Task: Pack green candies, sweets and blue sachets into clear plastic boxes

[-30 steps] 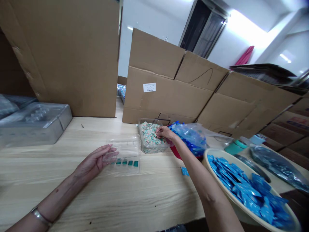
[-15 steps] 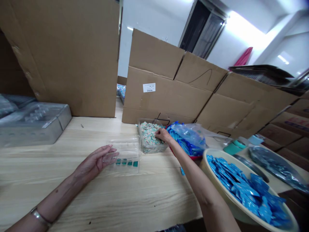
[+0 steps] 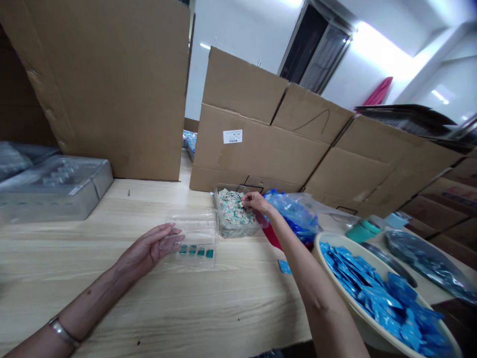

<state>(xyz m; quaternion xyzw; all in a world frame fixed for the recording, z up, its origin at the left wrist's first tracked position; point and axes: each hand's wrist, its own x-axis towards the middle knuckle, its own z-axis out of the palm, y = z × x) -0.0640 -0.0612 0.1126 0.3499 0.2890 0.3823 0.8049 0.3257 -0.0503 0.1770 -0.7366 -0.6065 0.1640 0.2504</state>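
A clear plastic tray (image 3: 194, 227) lies on the table, several small dark green squares in a row along its near side. My left hand (image 3: 160, 243) grips the tray's left edge, fingers over the plastic. Behind and to its right stands a clear tub (image 3: 233, 228) heaped with small white, green and orange pieces. Over the tub's right side is my right hand (image 3: 254, 200), thumb and finger pinched on a small white-and-green piece (image 3: 241, 204). The piece is too small to name more exactly.
At right stands a cream basin (image 3: 319, 248) of blue sachets (image 3: 376, 288). Behind my right forearm are blue packets under plastic film (image 3: 298, 209). One blue sachet (image 3: 284, 266) lies on the table. Stacked clear trays (image 3: 74, 191) stand left; cardboard panels (image 3: 261, 149) line the back.
My right hand has lifted slightly from the heap in the tub, a small piece now showing at its fingertips. My left hand and the tray have stayed in place.
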